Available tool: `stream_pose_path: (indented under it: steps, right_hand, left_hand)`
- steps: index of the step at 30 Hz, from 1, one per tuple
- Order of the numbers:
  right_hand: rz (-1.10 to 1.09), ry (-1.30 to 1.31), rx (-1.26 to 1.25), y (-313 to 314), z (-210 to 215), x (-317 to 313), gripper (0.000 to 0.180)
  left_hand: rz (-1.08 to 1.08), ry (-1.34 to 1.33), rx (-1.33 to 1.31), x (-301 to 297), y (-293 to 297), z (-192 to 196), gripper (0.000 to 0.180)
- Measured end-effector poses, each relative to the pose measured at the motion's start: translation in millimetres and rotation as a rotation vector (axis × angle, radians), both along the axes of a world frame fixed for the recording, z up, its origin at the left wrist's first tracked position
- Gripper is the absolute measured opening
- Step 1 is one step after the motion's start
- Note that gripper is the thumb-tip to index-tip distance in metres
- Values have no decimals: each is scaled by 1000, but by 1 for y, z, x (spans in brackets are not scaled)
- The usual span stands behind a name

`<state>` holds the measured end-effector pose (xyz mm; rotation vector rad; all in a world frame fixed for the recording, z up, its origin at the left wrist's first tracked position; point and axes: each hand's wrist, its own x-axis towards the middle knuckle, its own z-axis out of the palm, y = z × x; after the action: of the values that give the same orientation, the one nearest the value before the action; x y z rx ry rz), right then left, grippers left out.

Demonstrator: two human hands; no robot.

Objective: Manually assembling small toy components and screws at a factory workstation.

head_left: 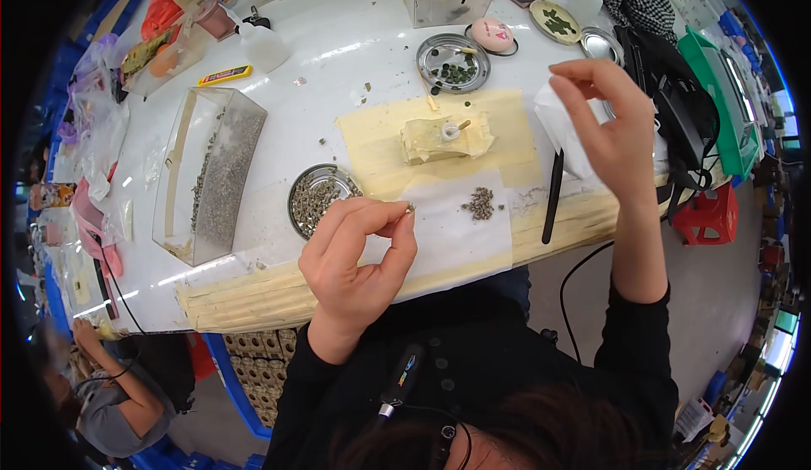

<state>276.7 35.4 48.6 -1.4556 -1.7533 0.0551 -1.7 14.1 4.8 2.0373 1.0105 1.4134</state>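
Note:
My left hand (359, 255) is raised above the table's front edge, thumb and forefinger pinching a tiny greenish-grey piece (410, 209). Beside it, partly behind the fingers, stands a round metal dish (293, 208) full of small grey-brown pieces. A small pile of similar pieces (481, 204) lies on white paper (452, 246) to its right. My right hand (612, 124) hovers at the right with fingers curved, tips slightly apart, and nothing visible between them. Below it lies a slim black tool (554, 195). A tape-wrapped block (414, 145) with a white ring and short stick sits mid-table.
At left stands a clear box (173, 174) of grey granules. Farther back are a metal dish (422, 63) with dark green pieces, a pink round case (492, 36) and a yellow box (225, 76). A black bag (676, 103) lies right. Another person (127, 411) works lower left.

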Motion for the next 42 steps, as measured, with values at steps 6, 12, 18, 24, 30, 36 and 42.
stream_pose_path:
  steps: [6,12,18,24,30,36,42]
  right_hand:
    - [-136,108,-9,52,7,88,19]
    - [110,-61,-19,91,16,24,20]
    - [493,-174,-100,143,13,-95,37]
    - [537,-403,-335,216,-9,-162,62]
    - [560,-304,-484,234,-19,-172,52]
    - [735,163,-618,168,41,-122,47]
    - [604,233,-480,77,39,-32,40]
  left_hand:
    - [-22,-15,3,1,1,0,15]
    - [-20,-19,-12,0,1,-1,14]
    - [-35,-21,-19,1,2,-1,13]
    - [-41,-15,-16,2,2,-3,12]
    - [-87,-43,4,6,5,-5,13]
    - [-77,-68,17,1,2,-5,14]
    - [-76,-46,33,0,-1,-4,16]
